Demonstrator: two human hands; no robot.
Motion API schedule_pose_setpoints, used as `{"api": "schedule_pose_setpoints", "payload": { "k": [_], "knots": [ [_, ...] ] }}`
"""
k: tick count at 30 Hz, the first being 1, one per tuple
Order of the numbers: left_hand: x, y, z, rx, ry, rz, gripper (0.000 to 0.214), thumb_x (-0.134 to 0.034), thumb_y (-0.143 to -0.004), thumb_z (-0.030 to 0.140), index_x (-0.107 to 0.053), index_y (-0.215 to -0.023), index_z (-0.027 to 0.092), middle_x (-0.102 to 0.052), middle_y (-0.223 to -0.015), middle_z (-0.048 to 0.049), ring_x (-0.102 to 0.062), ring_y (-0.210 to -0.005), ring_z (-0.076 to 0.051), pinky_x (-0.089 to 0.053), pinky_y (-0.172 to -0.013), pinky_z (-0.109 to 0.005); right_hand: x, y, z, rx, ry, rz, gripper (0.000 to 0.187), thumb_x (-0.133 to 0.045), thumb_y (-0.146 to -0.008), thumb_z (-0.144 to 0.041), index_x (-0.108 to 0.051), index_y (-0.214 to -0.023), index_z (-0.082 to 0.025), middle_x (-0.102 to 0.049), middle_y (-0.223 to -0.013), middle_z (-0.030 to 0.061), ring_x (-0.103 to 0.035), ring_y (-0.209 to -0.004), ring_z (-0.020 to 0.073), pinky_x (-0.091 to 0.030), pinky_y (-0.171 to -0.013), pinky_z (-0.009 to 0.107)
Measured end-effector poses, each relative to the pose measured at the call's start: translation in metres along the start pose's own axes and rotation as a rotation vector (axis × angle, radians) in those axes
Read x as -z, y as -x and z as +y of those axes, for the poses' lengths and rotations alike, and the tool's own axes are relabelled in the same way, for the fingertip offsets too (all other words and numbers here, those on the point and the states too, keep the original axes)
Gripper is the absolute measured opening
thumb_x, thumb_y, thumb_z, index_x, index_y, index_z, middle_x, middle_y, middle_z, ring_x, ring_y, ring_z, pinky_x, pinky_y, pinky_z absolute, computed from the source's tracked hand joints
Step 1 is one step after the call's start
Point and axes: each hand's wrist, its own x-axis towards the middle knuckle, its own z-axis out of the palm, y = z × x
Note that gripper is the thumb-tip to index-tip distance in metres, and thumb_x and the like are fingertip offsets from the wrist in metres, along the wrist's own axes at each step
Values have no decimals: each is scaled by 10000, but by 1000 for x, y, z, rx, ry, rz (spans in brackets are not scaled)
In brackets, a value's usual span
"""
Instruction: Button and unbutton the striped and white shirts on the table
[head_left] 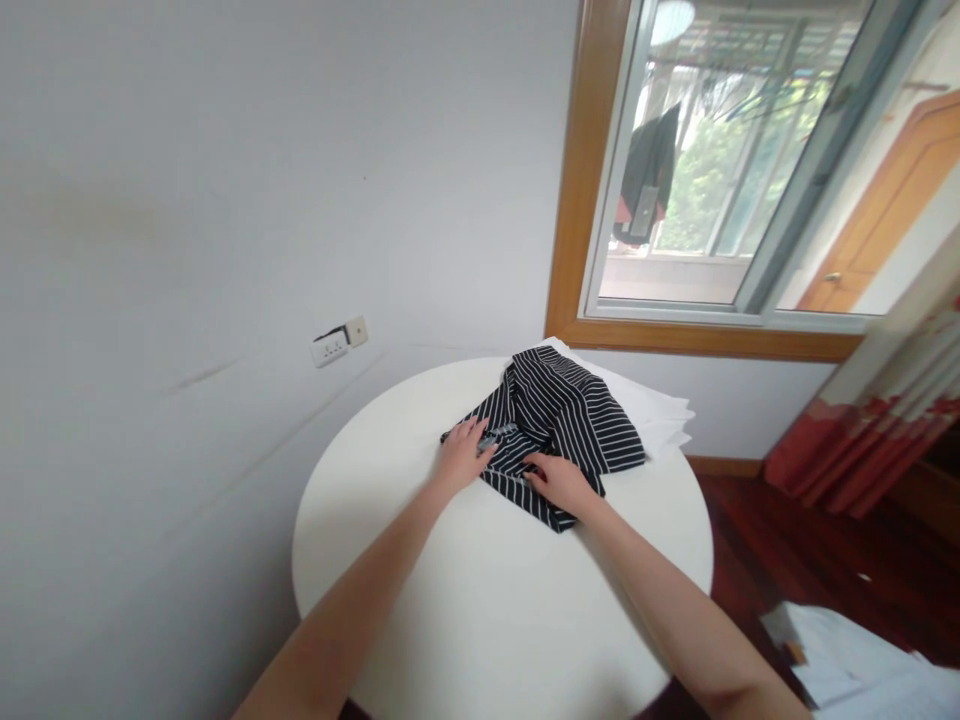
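A black garment with white stripes (559, 405) lies crumpled on the white round table (450, 620), an opening in its cloth turned toward me. My left hand (459, 458) rests on the garment's left edge, fingers stretched over the cloth. On the near right part of the garment lies my right hand (561, 482), its fingers slightly bent and apart from the thumb. Both hands touch the fabric. Something grey shows inside the opening beside my left fingers, too small to make out.
White sheets (649, 405) lie partly beneath the garment at the table's far right. A wall with a socket (330, 348) stands at the left, a wood-framed window (566, 250) behind. A red and beige curtain (855, 430) hangs right; a white object (855, 660) sits lower right.
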Motion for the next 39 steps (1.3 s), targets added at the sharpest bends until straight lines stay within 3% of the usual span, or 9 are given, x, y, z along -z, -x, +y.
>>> {"api": "schedule_pose_setpoints", "payload": {
  "k": [5,10,13,18,24,27,29,33,39],
  "knots": [
    [-13,-22,16,113,-191,-132,597,-457,-875,478,-391,-1370,151,-489,-1320,-187,-435,-1234,-304,-361,-996,-442,-2,-5,8,-103,262,237,517,-393,-891,-197,-355,-1404,-251,-638,-1017,120,-576,-897,239,-428,-755,348],
    [-8,-19,33,85,-272,-286,340,-336,-938,295,-543,-1154,133,-634,-1021,-152,-623,-948,-242,-479,-802,-349,12,-6,35,-168,320,400,344,-457,-840,-146,-615,-1131,-241,-472,-1327,132,-409,-1159,327,-331,-919,486],
    [3,0,44,51,-283,-326,311,-307,-914,150,-569,-1079,122,-663,-940,-147,-652,-877,-244,-499,-750,-355,14,-7,51,-194,215,405,187,-532,-815,-200,-663,-947,-223,-523,-1283,96,-383,-1199,318,-305,-958,481],
    [42,57,63,45,-344,-466,331,-331,-843,46,-615,-1010,86,-685,-838,-185,-673,-833,-289,-510,-704,-393,13,-10,58,-302,-149,448,285,-408,-894,-357,-615,-1014,-202,-657,-979,81,-576,-929,239,-424,-828,360],
    [91,73,69,-61,-259,-622,381,-478,-845,467,-685,-758,160,-686,-786,-159,-662,-812,-322,-494,-721,-420,22,-6,46,-284,-355,496,322,-374,-890,-339,-570,-1119,-226,-657,-1049,61,-605,-945,225,-443,-864,364],
    [89,46,51,-10,-206,-446,332,-475,-850,450,-675,-926,197,-682,-885,-124,-639,-890,-292,-476,-805,-417,31,-1,41,7,-328,369,414,-439,-799,-196,-568,-1190,-232,-600,-1209,53,-533,-1127,221,-378,-995,395],
    [77,28,34,-89,-196,-330,347,-563,-790,262,-609,-1132,231,-624,-1142,-114,-552,-1102,-278,-417,-942,-412,35,2,38,230,-278,127,480,-495,-738,-158,-591,-1199,-249,-554,-1287,41,-454,-1232,230,-306,-1063,421],
    [44,9,7,-262,-147,-315,517,-551,-741,129,-554,-1241,261,-395,-1439,-61,-338,-1324,-247,-250,-1108,-411,31,7,35,220,-131,-259,518,-663,-696,-291,-594,-1209,-296,-496,-1356,47,-365,-1306,286,-244,-1080,485],
    [29,-1,6,-246,62,-284,262,-473,-849,248,-611,-1067,203,-602,-1189,-67,-494,-1167,-209,-351,-1038,-374,30,2,35,88,-105,-16,208,-472,-891,-301,-606,-1000,-187,-641,-1018,80,-578,-979,202,-414,-893,344]
  ]
}}
